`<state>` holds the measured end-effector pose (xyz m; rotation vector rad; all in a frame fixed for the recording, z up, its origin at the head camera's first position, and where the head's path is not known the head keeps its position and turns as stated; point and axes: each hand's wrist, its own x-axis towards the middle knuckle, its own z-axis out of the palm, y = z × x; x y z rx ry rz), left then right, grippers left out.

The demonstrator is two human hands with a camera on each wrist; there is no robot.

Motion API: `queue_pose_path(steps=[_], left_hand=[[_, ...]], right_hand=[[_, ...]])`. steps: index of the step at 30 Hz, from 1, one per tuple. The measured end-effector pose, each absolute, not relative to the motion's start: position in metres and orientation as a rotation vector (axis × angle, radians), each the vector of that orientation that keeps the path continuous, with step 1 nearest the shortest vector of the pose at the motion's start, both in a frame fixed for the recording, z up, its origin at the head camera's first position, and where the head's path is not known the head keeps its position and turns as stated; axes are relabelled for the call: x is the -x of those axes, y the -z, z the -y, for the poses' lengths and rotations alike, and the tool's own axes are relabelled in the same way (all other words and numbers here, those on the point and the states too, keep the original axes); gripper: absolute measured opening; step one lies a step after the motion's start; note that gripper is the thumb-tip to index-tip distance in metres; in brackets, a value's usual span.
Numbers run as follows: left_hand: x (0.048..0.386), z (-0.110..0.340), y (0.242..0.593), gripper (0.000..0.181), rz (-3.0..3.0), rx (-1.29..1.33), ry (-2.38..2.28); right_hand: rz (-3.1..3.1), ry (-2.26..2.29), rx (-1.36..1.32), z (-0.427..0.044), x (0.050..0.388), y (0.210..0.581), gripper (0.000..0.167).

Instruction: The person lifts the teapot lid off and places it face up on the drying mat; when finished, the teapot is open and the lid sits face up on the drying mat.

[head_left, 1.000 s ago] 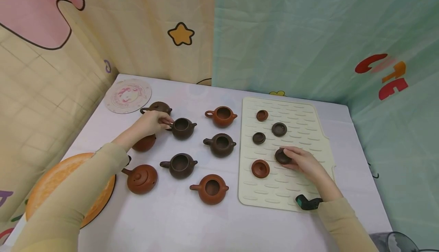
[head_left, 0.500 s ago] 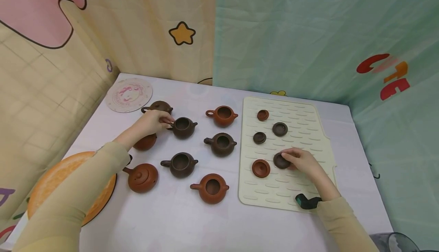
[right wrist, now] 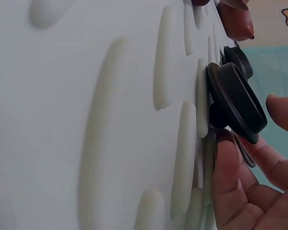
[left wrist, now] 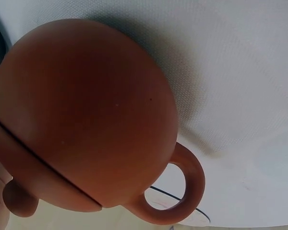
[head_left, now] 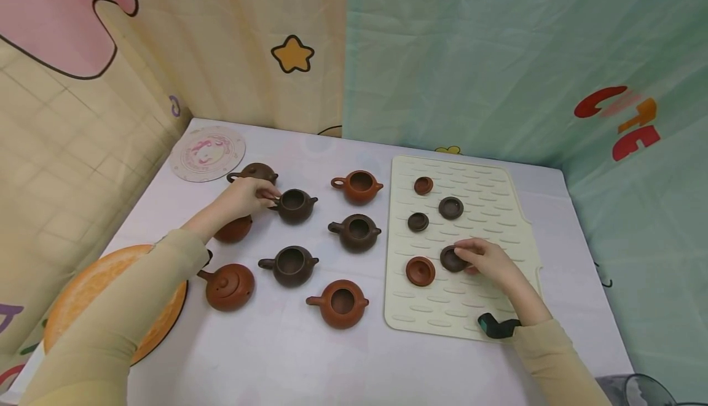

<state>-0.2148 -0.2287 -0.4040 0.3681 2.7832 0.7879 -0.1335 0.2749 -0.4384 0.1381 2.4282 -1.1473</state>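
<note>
My left hand (head_left: 249, 198) pinches the handle of a dark brown lidless teapot (head_left: 295, 207), and the fingers cover most of that handle. Beneath my left wrist sits a reddish lidded teapot (head_left: 232, 231); it fills the left wrist view (left wrist: 91, 105). A dark teapot lid (head_left: 452, 259) lies knob down on a cream ridged mat (head_left: 470, 308), slightly tilted. Close beside it is my right hand (head_left: 489, 261). The right wrist view shows the thumb (right wrist: 284, 114) apart from the lid (right wrist: 237, 103), with fingers just below its edge; whether they touch is unclear.
Several other lids, such as a reddish lid (head_left: 420, 271), lie on the mat. Between the hands stand several lidless teapots, among them a reddish teapot (head_left: 342, 304). A lidded teapot (head_left: 230, 287) is near my left forearm, beside an orange round mat (head_left: 72, 308). A pink disc (head_left: 207, 154) lies behind.
The dark lid has come down onto the mat, slightly nearer me, and my right hand's grip on it has loosened. My left hand has stayed at the teapot handle.
</note>
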Motion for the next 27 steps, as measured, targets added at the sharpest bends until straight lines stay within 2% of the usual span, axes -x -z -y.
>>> queue_pose_path(steps=[7,15,21,27], left_hand=[[0.216,0.228,0.402,0.021,-2.776,-0.363,-0.773],[0.217,0.23,0.399,0.025,-2.753,-0.356,-0.742],[0.221,0.239,0.379,0.028,-2.759,-0.369,-0.81],[0.226,0.263,0.363,0.026,-2.857,-0.304,-0.848]], right_hand=[[-2.506,1.15,-0.117,-0.274,0.139,0.426,0.051],[-2.526,1.263,-0.032,-0.25,0.163,0.401,0.054],[-2.524,1.276,0.111,-0.207,0.186,0.376,0.049],[-2.492,1.294,0.309,-0.136,0.214,0.357,0.038]])
